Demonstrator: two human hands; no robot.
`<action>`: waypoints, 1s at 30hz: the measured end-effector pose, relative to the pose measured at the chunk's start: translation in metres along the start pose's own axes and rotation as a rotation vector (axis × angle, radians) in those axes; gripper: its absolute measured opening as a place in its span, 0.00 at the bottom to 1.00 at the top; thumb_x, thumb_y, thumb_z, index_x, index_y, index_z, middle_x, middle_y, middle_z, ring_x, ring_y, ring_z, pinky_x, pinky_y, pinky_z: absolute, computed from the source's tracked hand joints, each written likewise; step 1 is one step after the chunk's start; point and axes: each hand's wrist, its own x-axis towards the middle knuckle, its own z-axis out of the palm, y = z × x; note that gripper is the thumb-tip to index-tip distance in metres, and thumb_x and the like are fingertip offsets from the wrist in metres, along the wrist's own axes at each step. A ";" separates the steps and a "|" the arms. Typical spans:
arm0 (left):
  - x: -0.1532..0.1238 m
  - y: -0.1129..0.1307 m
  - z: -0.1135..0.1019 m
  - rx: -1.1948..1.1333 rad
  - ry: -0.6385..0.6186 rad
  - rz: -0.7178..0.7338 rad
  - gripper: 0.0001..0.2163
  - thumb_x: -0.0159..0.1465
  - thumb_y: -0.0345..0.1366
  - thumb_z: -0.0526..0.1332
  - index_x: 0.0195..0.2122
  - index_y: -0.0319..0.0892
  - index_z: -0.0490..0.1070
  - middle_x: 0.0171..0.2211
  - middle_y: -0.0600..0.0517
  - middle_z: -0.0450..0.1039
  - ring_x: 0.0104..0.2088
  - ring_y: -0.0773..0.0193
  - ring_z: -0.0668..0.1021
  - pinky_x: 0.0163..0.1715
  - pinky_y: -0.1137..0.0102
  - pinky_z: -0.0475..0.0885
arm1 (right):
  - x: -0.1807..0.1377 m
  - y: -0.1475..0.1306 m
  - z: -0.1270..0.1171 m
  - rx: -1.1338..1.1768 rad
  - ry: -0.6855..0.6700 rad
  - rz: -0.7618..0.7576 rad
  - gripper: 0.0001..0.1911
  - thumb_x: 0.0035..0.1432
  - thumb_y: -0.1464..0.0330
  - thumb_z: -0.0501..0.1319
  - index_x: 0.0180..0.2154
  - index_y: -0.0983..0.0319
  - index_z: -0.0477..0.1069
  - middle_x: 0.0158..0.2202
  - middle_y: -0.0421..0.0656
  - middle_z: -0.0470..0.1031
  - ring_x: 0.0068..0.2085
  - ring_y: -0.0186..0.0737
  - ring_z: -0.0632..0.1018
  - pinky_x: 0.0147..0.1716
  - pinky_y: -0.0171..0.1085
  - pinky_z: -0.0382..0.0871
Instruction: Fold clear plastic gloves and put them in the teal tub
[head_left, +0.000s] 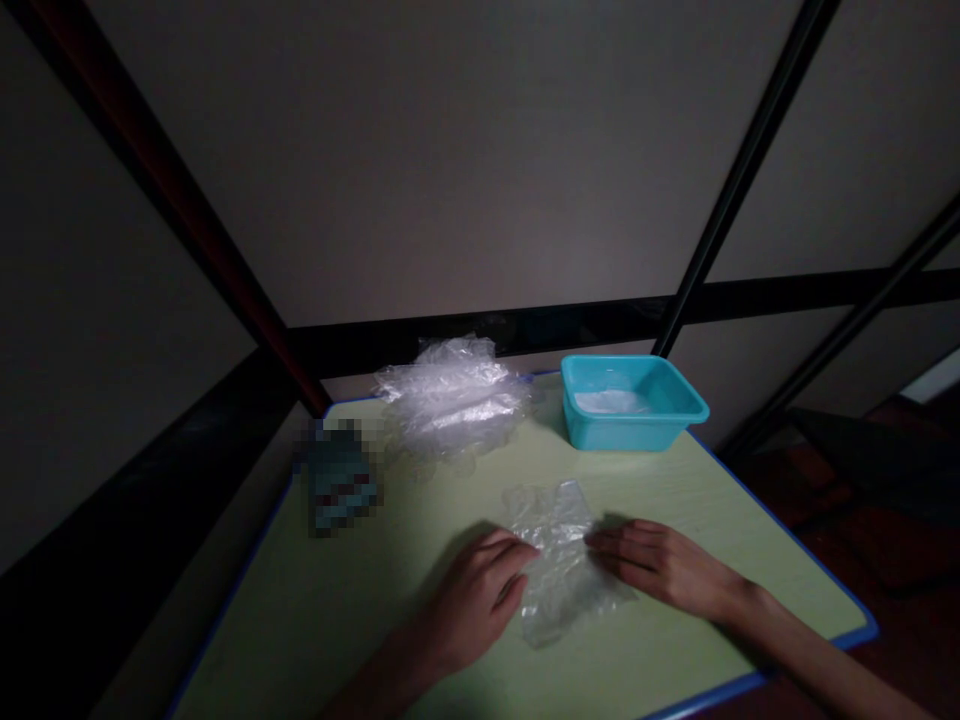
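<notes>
A clear, crinkled plastic bag (559, 575) lies spread on the table in front of me. My left hand (484, 595) rests at the bag's left edge, its fingers slightly bent and the thumb a little apart from them. From the other side, my right hand (667, 565) lies with its fingers stretched out flat over the bag's right edge. Neither hand appears to grip the plastic. Farther back on the table is a loose pile of similar clear bags (457, 400).
A turquoise plastic basin (626, 432) with some whitish clear plastic inside stands at the back right of the pale green table (337, 620), which has a blue edge. A pixelated dark object (341, 480) sits at the left. Behind the table rises a panelled wall (465, 170).
</notes>
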 end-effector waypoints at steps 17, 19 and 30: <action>0.006 -0.029 0.001 -0.345 0.235 -0.424 0.09 0.54 0.30 0.53 0.37 0.39 0.68 0.21 0.54 0.73 0.21 0.67 0.71 0.21 0.75 0.60 | 0.027 0.009 0.011 0.803 0.204 0.823 0.12 0.56 0.68 0.52 0.43 0.63 0.59 0.20 0.35 0.67 0.21 0.32 0.67 0.19 0.30 0.58; 0.008 -0.028 0.000 -0.391 0.253 -0.452 0.10 0.53 0.30 0.53 0.37 0.39 0.66 0.21 0.55 0.73 0.21 0.67 0.71 0.21 0.75 0.60 | 0.032 0.010 0.015 0.809 0.241 0.889 0.15 0.54 0.69 0.53 0.45 0.63 0.57 0.20 0.34 0.66 0.20 0.32 0.66 0.19 0.30 0.57; 0.009 -0.026 0.003 -0.459 0.292 -0.496 0.11 0.52 0.31 0.53 0.38 0.38 0.63 0.19 0.56 0.72 0.22 0.65 0.72 0.21 0.74 0.59 | 0.039 0.014 0.021 0.653 0.288 0.910 0.17 0.52 0.68 0.53 0.45 0.63 0.57 0.21 0.37 0.68 0.22 0.36 0.69 0.21 0.32 0.60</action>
